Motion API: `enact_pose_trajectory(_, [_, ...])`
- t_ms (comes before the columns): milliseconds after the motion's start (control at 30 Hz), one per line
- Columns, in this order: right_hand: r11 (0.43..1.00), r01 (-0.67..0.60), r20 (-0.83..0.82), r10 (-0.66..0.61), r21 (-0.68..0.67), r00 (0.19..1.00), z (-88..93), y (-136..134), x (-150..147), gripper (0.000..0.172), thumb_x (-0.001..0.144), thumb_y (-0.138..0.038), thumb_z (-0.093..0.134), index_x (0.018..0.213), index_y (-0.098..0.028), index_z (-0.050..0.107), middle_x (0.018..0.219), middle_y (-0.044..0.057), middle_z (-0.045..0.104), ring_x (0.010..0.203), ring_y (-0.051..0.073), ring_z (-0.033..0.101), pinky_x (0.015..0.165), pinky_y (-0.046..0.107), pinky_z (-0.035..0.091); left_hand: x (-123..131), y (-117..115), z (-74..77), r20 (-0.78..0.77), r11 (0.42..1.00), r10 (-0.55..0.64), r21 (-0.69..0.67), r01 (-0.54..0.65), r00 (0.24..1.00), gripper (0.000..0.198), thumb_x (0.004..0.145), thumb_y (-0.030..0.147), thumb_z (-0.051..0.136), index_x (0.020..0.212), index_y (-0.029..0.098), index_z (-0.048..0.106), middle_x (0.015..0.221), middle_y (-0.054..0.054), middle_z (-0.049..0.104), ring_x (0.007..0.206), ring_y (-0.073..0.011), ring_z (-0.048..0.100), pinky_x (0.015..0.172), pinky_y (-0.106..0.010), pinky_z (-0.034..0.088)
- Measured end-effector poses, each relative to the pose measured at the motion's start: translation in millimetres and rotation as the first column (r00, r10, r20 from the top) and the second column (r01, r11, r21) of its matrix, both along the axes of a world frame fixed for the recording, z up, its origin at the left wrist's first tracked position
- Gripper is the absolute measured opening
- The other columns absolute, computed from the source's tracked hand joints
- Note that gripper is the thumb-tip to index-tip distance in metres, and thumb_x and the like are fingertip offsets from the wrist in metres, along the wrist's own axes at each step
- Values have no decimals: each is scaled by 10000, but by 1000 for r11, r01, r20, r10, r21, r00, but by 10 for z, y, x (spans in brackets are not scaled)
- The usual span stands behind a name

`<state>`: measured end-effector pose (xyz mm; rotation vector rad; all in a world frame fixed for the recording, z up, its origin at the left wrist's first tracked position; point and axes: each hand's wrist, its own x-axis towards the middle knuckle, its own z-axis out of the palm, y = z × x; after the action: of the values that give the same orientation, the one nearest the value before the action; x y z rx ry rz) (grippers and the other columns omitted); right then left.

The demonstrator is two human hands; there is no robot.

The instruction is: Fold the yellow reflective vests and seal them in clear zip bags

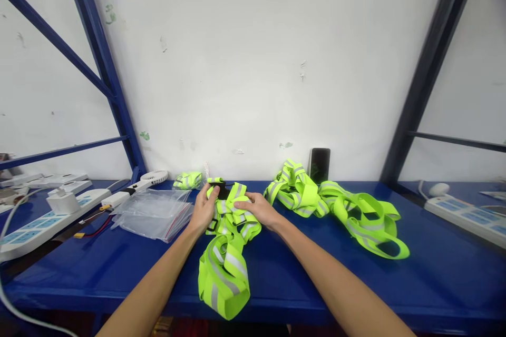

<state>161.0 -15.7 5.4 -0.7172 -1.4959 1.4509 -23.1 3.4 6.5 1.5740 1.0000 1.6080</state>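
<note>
Head view: reflective vest (224, 274) runs front-to-back, left hand (204, 208) seemingly gripping, right hand (256, 209) open.

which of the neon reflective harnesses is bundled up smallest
The tight little bundle at the back, beyond and left of the left hand; the harness under that hand and the heap to the right sprawl in long loose loops.

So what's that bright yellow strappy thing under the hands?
It is a reflective safety vest, neon yellow-green webbing with silvery-grey stripes, lying in loose folds on a blue bench, its lower straps trailing toward the person. The left hand grasps its top beside a black clip; the right hand lies across it.
</note>
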Motion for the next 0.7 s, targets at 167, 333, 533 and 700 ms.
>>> enact_pose_trajectory(167, [991, 125, -63, -127, -44, 990, -105, 80, 9, 420, 633, -430, 769, 943, -153, 712, 761, 35, 707, 674, 210, 657, 720, 347, 506, 101, 12, -55, 114, 971, -198, -114, 211, 974, 499, 811, 453, 527, 1246, 210, 551, 1079, -69, 687, 1113, -265, 594, 946, -404, 470])
enact_pose_trajectory(333, [966, 257, -225, -257, -26, 940, -68, 77, -11, 407, 662, -392, 747, 998, -171, 687, 858, 43, 718, 760, 231, 671, 756, 351, 511, 86, 46, -49, 249, 959, -179, -174, 226, 952, 468, 770, 351, 539, 1211, 197, 569, 1175, -87, 652, 1169, -261, 563, 993, -409, 444])
enact_pose_trajectory(533, [986, 150, -353, -167, -74, 921, 21, 44, 20, 489, 672, -351, 748, 1115, -179, 630, 932, 61, 716, 804, 237, 676, 814, 387, 514, 11, -35, 23, 260, 851, -437, -191, 489, 861, 450, 716, 290, 739, 1124, 159, 601, 1053, -103, 699, 908, -229, 679, 814, -332, 526])
enact_pose_trajectory(700, [989, 131, -210, -112, 74, 971, 26, 36, 44, 593, 691, -315, 736, 1255, -234, 575, 994, 27, 701, 901, 228, 653, 882, 388, 482, -24, -20, -20, 123, 879, -372, -273, 392, 920, 405, 702, 410, 751, 989, 139, 656, 854, -78, 729, 720, -230, 683, 649, -308, 523])
